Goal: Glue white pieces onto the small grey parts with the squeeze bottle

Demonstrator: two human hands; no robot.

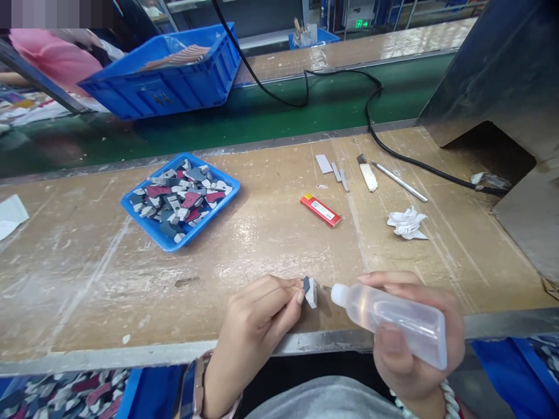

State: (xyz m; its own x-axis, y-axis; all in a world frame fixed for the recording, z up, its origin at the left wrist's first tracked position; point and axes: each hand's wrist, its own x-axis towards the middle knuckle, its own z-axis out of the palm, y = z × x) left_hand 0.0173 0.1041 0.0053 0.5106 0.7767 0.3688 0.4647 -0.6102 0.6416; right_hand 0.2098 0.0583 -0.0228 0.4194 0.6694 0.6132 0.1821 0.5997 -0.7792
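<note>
Between thumb and fingertips, my left hand (262,317) pinches a small grey and white piece (311,293) just above the bench's front edge. A translucent squeeze bottle (397,320) lies tilted in my right hand (441,326), with the fingers wrapped round it. Its white cap and thin tip point left at the piece, close beside it; whether they touch I cannot tell. Farther back on the left, a blue tray (174,243) holds many similar grey, white and dark red pieces.
Behind my hands lie a red box (320,210), crumpled tissue (407,223), a scraper blade (367,174), a metal pen-like tool (402,181) and grey strips (324,163). A black cable (419,165) crosses the bench. A blue crate (174,93) stands beyond, near a person in pink (56,58).
</note>
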